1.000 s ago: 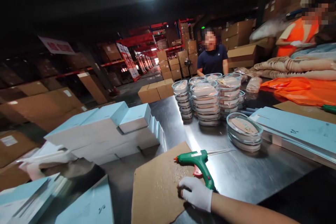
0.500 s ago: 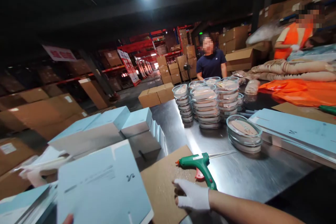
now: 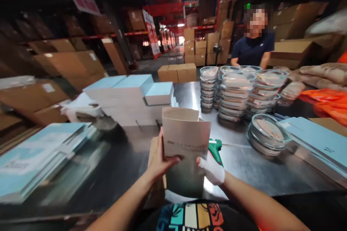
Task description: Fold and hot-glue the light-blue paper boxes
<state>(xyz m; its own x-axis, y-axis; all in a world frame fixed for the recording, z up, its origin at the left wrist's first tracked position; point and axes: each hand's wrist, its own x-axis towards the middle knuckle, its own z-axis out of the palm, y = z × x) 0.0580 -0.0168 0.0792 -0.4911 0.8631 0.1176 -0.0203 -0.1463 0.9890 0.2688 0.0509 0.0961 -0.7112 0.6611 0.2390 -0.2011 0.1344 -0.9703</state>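
While a flat carton is held upright above the worktop's near edge, it is pinched by the bare left hand and the gloved right hand; a glue gun lies just behind.

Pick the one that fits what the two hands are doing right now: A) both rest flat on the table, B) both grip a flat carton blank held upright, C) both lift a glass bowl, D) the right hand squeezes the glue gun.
B: the bare left hand and the gloved right hand grip the upright carton blank by its side edges, while the green glue gun lies behind it.
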